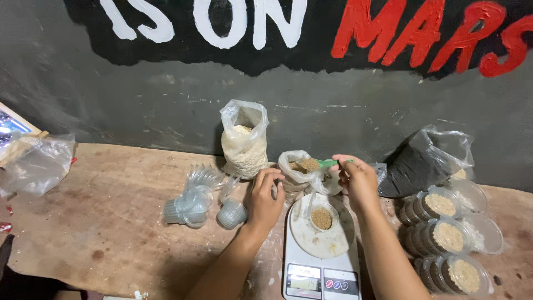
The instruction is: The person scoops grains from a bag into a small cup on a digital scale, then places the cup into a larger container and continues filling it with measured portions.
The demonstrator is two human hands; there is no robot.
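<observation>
My right hand (360, 180) holds a green spoon (325, 163) heaped with brown grain, just above a small open plastic bag (300, 166) of the same grain. My left hand (264, 199) rests on that bag's left edge, fingers curled against it. In front of both hands a small clear cup (322, 216) with brown grain in it stands on the round white plate of a kitchen scale (321, 250).
A tall bag of pale flakes (244, 145) stands against the wall. Stacks of empty clear cups (194, 201) lie to the left. Filled cups in stacks (444, 236) and a dark bag (425, 164) sit at the right. A crumpled plastic bag (36, 164) lies far left.
</observation>
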